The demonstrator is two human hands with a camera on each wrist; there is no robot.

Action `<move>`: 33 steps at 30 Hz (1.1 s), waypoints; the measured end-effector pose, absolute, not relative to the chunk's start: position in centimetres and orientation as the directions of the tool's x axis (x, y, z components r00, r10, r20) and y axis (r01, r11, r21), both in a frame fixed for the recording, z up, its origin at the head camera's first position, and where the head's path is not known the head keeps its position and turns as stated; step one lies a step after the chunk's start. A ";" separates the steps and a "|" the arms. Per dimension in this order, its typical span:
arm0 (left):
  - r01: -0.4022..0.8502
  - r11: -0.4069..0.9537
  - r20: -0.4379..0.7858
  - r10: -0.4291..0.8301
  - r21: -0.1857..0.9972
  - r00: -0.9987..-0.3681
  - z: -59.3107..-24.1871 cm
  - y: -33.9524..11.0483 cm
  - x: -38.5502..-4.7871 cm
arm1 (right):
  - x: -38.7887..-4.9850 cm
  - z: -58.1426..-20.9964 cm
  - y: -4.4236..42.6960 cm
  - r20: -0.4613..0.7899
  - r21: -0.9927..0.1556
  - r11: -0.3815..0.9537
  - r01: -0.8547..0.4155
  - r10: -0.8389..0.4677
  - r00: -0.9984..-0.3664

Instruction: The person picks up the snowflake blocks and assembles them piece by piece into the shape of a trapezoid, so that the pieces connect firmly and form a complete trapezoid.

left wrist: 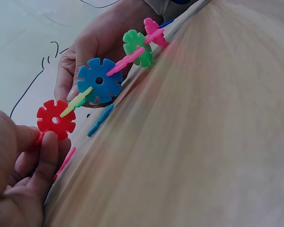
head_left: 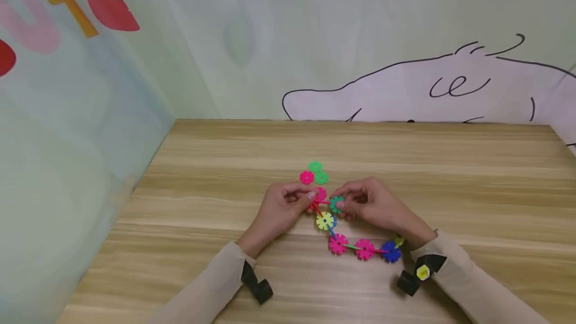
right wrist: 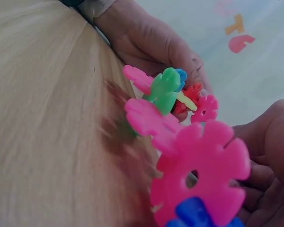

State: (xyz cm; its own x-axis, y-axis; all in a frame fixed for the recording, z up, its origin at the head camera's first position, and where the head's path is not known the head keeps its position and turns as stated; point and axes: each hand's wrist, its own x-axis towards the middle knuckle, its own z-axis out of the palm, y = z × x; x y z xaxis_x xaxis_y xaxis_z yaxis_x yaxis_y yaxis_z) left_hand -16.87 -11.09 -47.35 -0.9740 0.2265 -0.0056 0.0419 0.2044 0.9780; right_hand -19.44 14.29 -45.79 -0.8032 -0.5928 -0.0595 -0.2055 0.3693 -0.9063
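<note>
Fingers [left wrist: 48, 153] tight: left hand [head_left: 280, 210] on 1 red disc [left wrist: 64, 124], right hand [head_left: 375, 205] on 1 green disc [head_left: 335, 205]

2 beige sleeves [head_left: 488, 286] reach the wrists; the left cuff [head_left: 230, 260] bears a black strap [head_left: 248, 274] and boxy black block [head_left: 263, 291]; the right cuff [head_left: 445, 245] bears a matching strap [head_left: 436, 263], a matching block [head_left: 408, 283] and 1 pale-edged yellow sticker [head_left: 423, 272].

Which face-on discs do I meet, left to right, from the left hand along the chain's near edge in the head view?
Left hand, yellow disc, pink disc, second pink disc, dark blue disc.
</note>
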 end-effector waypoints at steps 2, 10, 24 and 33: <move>0.049 0.207 0.000 0.227 0.977 -0.974 -47.3 -11.0 -16.9 | -19.5 -45.8 14.3 -0.063 -0.910 0.364 -0.199 -0.595 -0.801; 0.061 0.227 0.004 0.244 0.972 -0.970 -47.3 -11.1 -16.9 | -19.6 -45.8 13.9 -0.063 -0.934 0.315 -0.168 -0.609 -0.791; 0.070 0.219 -0.013 0.355 0.973 -0.935 -47.0 -11.2 -16.9 | -19.7 -45.5 13.5 -0.104 -0.935 0.331 -0.129 -0.602 -0.792; 0.061 0.213 -0.030 0.400 0.975 -0.916 -47.1 -11.7 -17.1 | -20.4 -45.0 13.2 -0.121 -0.924 0.349 -0.159 -0.658 -0.743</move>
State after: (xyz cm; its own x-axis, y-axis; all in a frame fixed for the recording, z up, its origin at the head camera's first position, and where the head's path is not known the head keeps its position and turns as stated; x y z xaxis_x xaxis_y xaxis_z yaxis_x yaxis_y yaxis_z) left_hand -17.15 -11.70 -47.14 -0.9163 0.3995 -0.0296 0.0615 0.2132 0.9751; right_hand -20.44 13.19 -45.00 -0.7431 -0.6582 -0.1208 -0.1590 0.3490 -0.9235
